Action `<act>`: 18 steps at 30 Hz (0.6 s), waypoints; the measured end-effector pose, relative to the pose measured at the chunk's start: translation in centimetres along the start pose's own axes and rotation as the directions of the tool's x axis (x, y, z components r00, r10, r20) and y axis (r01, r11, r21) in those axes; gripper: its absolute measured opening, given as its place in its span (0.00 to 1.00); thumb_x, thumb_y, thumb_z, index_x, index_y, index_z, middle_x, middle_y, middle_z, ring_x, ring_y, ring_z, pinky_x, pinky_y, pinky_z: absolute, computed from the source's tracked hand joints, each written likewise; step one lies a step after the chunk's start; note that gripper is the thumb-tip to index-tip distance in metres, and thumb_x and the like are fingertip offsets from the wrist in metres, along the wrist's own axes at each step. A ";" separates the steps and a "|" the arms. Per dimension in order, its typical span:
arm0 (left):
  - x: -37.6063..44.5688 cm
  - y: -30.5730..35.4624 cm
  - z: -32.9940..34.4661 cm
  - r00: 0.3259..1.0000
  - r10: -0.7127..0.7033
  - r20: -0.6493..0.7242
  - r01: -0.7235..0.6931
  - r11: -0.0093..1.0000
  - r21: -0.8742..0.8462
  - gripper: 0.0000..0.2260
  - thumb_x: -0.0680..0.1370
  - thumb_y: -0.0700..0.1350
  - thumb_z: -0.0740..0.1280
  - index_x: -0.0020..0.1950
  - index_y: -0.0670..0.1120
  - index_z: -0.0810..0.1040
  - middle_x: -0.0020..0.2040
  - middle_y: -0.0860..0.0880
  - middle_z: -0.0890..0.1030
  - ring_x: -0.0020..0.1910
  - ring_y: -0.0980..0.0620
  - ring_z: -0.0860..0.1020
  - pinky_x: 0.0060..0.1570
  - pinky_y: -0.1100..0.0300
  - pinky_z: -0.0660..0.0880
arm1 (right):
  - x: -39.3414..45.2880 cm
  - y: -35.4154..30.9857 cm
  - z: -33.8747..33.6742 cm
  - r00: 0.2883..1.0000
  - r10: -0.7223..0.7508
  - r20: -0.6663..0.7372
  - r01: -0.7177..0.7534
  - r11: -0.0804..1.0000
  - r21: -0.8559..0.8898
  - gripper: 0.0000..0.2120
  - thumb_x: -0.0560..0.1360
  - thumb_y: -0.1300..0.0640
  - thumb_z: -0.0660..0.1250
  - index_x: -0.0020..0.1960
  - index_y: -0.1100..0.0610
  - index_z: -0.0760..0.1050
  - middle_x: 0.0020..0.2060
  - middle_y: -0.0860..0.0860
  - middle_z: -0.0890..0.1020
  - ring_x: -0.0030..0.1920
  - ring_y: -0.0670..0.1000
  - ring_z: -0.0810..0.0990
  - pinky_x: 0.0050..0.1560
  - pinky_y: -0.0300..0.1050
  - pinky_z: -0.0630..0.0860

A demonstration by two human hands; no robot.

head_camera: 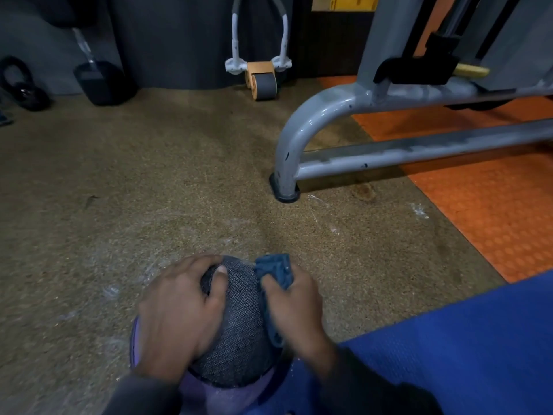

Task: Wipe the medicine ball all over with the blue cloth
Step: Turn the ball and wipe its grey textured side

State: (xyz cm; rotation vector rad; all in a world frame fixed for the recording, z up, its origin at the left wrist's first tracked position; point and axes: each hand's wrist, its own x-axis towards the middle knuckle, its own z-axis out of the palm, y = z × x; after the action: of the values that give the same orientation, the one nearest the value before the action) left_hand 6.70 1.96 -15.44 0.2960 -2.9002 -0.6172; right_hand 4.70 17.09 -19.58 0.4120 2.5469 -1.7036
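Kettlebell (18,85) dark at ten o'clock, far left against the wall. Dumbbell (100,77) just right of it, standing on one head, chrome handle leaning up. Speckled brown floor (125,175) across the middle. Ab roller (261,76) at twelve o'clock, orange with a grey wheel, white handle arms rising from it. Left hand (179,313) at six o'clock, spread over the left side of the medicine ball (239,322), fingers curled around its far upper edge, thumb laid across the textured grey top, gripping. Ball low in the centre, at six o'clock, close below the camera, grey patterned top with a purple band showing at the left edge and beneath, seemingly sitting where the brown floor meets the blue mat. Blue cloth (276,272) bunched against the ball's right upper side, one end poking up past the knuckles, another hanging down along the ball. Right hand (294,304) closed around that cloth, fingers wrapped on it, pressing it to the ball. Dark sleeves at both wrists. Grey machine frame (302,130) at one to two o'clock, curved tube ending in a black foot on the floor. Orange mat (493,205) at three o'clock under the frame. Blue mat (449,339) at four to five o'clock.
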 end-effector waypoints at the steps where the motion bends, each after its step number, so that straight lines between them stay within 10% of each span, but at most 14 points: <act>1: 0.0 -0.1 0.0 1.000 0.000 0.023 -0.001 0.999 0.050 0.23 0.75 0.62 0.52 0.61 0.56 0.77 0.61 0.55 0.80 0.60 0.50 0.76 0.58 0.52 0.72 | -1.2 -0.4 0.2 0.990 -0.140 -0.025 0.139 0.989 -0.042 0.17 0.65 0.42 0.63 0.50 0.47 0.78 0.41 0.43 0.81 0.42 0.45 0.79 0.47 0.48 0.78; 5: -0.7 -0.6 -0.3 0.999 0.002 0.055 -0.007 0.996 0.085 0.29 0.74 0.66 0.48 0.64 0.54 0.75 0.64 0.54 0.77 0.61 0.49 0.76 0.60 0.51 0.73 | -1.7 -0.9 0.6 0.955 -0.293 -0.040 0.290 0.955 -0.065 0.16 0.65 0.43 0.63 0.51 0.46 0.79 0.40 0.41 0.80 0.41 0.42 0.78 0.42 0.40 0.74; 11: -1.2 -0.3 -0.7 0.998 0.053 0.035 -0.055 0.997 0.048 0.26 0.74 0.66 0.51 0.62 0.55 0.78 0.62 0.58 0.79 0.60 0.53 0.76 0.59 0.52 0.74 | 1.6 1.2 -0.4 0.959 0.277 0.066 -0.284 0.951 0.126 0.07 0.73 0.53 0.68 0.39 0.55 0.79 0.34 0.51 0.81 0.38 0.55 0.81 0.47 0.58 0.78; 18: -0.6 -0.2 -0.3 0.991 0.117 0.069 -0.120 0.992 0.040 0.23 0.75 0.64 0.53 0.61 0.57 0.77 0.61 0.60 0.78 0.59 0.56 0.76 0.58 0.52 0.75 | -1.9 -0.8 -0.3 0.987 -0.162 -0.013 0.162 0.987 -0.017 0.13 0.62 0.40 0.61 0.42 0.44 0.77 0.36 0.43 0.80 0.35 0.42 0.77 0.36 0.38 0.73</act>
State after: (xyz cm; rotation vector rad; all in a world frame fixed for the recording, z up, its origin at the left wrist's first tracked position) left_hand 7.41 1.80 -15.34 0.1093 -2.9710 -0.5551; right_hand 6.39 16.73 -18.42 0.2222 2.6693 -1.7356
